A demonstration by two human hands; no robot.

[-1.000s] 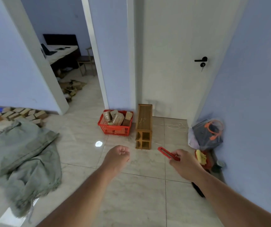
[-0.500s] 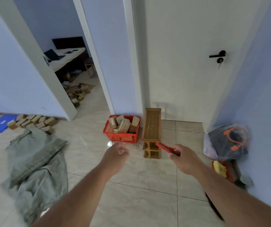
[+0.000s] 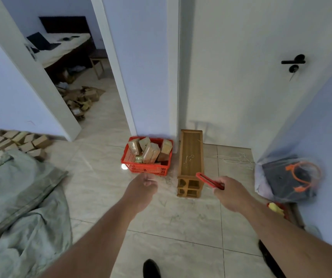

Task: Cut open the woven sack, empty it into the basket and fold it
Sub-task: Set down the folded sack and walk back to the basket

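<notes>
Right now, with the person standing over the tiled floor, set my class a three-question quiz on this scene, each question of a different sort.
1. True or false: the right hand grips the red cutter.
2. What fills the red basket? A) wrapped boxes B) bottles C) folded cloth
3. Fill in: the woven sack lies on the floor to the person's ____ side.
Key: 1 true; 2 A; 3 left.

Bare tiled floor lies open ahead; beyond it red basket and wooden stool stand side by side, woven sack sprawls left
</notes>
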